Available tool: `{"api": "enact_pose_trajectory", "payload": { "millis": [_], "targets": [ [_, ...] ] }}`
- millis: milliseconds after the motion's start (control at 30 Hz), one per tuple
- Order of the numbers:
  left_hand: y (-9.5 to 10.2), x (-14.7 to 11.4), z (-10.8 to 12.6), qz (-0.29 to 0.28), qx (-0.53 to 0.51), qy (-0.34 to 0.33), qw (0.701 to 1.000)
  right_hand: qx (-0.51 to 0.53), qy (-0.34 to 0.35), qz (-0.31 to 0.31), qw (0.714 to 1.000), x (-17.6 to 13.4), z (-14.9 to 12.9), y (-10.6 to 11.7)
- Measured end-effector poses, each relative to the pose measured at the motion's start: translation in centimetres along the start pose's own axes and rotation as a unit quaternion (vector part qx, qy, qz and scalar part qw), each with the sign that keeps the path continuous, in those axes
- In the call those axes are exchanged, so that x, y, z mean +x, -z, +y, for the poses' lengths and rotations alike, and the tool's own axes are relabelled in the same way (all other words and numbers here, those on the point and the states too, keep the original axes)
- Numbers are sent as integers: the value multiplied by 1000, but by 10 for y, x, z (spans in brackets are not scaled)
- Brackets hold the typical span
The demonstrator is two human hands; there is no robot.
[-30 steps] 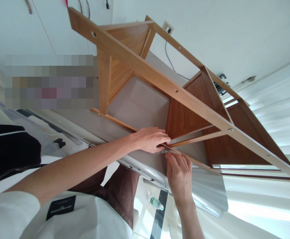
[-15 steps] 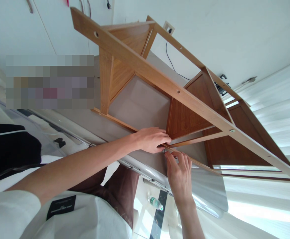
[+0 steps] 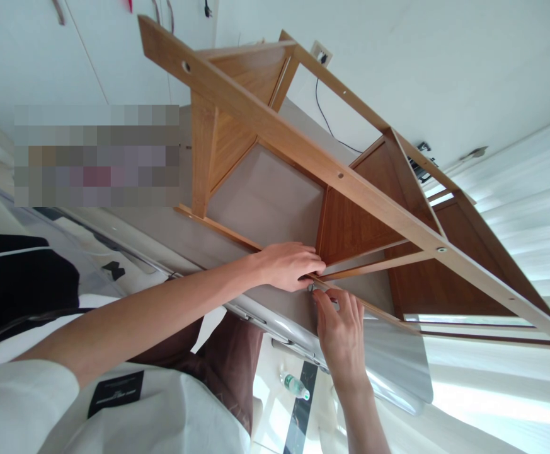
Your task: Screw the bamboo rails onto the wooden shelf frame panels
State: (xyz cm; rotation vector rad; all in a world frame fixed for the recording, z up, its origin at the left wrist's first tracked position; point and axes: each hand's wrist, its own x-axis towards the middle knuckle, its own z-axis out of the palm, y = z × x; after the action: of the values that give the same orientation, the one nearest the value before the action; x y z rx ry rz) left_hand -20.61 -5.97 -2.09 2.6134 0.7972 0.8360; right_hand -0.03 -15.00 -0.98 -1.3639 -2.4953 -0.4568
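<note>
A: In the head view, where is the wooden frame (image 3: 303, 149)?
B: It rests on the grey tabletop (image 3: 275, 180), in front of the person, running slantwise from upper left to lower right. One long beam is raised above the table, and the lower rail (image 3: 232, 232) runs along the side nearest the person.

A: And the left hand (image 3: 288, 266)?
B: It grasps the lower rail, fingers bent over the wood beside the near end of a crossbar (image 3: 378, 265), thumb on the near side.

A: What about the right hand (image 3: 342, 321)?
B: Just beside the left, its thumb and curled fingers pinch a small metal piece (image 3: 311, 287) at the rail. Most of it is hidden, so I can't tell what it is.

A: Anything around them?
B: A bottle (image 3: 296, 385) with a green label is down on the floor; I can't tell whether it stands or lies. Beyond the frame, a dark cable (image 3: 324, 116) hangs from a wall socket (image 3: 320, 53), and a white curtain (image 3: 534, 239) hangs on the right.
</note>
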Motion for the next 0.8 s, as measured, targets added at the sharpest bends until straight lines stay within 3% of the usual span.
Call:
{"api": "enact_pose_trajectory", "payload": {
  "millis": [467, 800],
  "targets": [
    [-2, 0, -2, 0, 4, -3, 1000, 21, -10, 5, 1000, 2, 3, -1],
    [-1, 0, -2, -2, 6, 0, 1000, 65, -10, -43, 997, 10, 14, 5]
  ]
}}
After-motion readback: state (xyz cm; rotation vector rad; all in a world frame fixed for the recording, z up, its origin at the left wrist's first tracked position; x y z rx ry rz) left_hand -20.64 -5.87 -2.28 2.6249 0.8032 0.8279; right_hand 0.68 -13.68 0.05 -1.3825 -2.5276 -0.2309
